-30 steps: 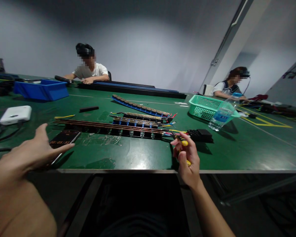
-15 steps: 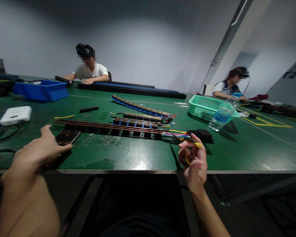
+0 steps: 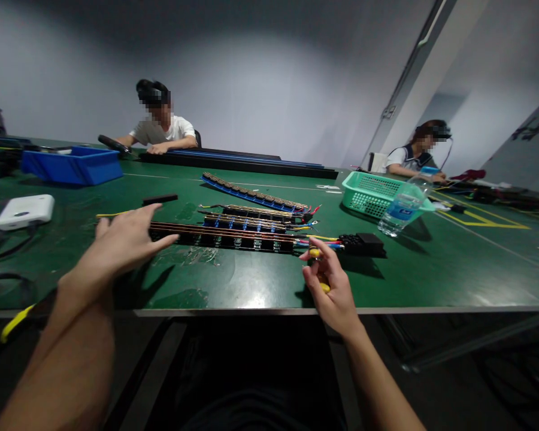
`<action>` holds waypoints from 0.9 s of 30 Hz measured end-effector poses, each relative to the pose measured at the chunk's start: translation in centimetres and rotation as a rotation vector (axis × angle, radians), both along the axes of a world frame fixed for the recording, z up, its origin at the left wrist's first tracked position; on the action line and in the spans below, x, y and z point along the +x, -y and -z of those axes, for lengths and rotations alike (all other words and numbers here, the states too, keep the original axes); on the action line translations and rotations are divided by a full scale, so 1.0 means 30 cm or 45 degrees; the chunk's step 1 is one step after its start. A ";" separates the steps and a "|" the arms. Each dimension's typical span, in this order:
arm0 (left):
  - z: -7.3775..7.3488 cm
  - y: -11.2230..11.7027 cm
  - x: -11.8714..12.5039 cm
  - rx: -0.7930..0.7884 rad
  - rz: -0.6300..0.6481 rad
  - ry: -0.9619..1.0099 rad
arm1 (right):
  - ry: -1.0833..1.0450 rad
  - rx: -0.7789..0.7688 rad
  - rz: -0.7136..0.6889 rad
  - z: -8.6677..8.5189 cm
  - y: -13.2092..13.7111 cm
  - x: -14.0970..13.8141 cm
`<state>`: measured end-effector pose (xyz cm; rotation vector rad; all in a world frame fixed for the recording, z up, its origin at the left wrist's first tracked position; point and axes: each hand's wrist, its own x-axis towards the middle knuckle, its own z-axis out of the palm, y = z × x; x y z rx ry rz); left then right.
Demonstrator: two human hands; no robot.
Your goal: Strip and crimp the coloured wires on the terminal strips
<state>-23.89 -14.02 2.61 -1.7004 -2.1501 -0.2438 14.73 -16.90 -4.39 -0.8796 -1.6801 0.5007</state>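
My left hand (image 3: 126, 242), fingers spread, is over the left end of a long black rail (image 3: 222, 235) with copper-coloured rods along it. It appears to hold nothing, and whether it touches the rail I cannot tell. My right hand (image 3: 335, 293) is closed around yellow-handled pliers (image 3: 315, 254) in front of the rail's right end. Their jaws are mostly hidden by the fingers. Coloured wires (image 3: 321, 243) run from that end to a black block (image 3: 363, 244). Behind lie shorter blue-and-black strips (image 3: 251, 220) and a slanted blue strip (image 3: 251, 193) with brass-coloured rods.
A green basket (image 3: 363, 194) and a water bottle (image 3: 399, 212) stand at right. On the left are a blue bin (image 3: 76, 167), a white box (image 3: 24, 211) with cables, and a yellow strip (image 3: 15, 324) by my forearm. Two people sit across the table (image 3: 251, 290).
My left hand has moved right and forward from beside the phone, which is now out of sight. My right hand has shifted left with the pliers, turning them. The yellow strip has appeared at lower left.
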 end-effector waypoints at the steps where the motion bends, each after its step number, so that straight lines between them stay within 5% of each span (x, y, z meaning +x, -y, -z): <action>1: -0.014 -0.031 0.050 -0.024 0.175 -0.013 | 0.092 -0.012 -0.001 -0.003 -0.006 0.001; 3: -0.034 -0.095 0.155 -0.082 0.499 -0.033 | 0.270 0.014 -0.016 -0.001 -0.015 0.001; 6: -0.032 -0.188 0.299 -0.169 0.651 -0.028 | 0.569 0.110 -0.041 0.008 -0.024 0.002; 14: 0.041 -0.390 0.531 -0.271 0.588 0.251 | 1.139 0.127 0.016 -0.019 -0.022 0.015; 21: 0.093 -0.463 0.610 -0.361 0.519 0.399 | 0.614 -0.103 -0.087 -0.017 -0.007 -0.003; 27: 0.104 -0.450 0.608 -0.299 0.571 0.402 | -0.386 -0.472 -0.051 -0.029 -0.048 -0.052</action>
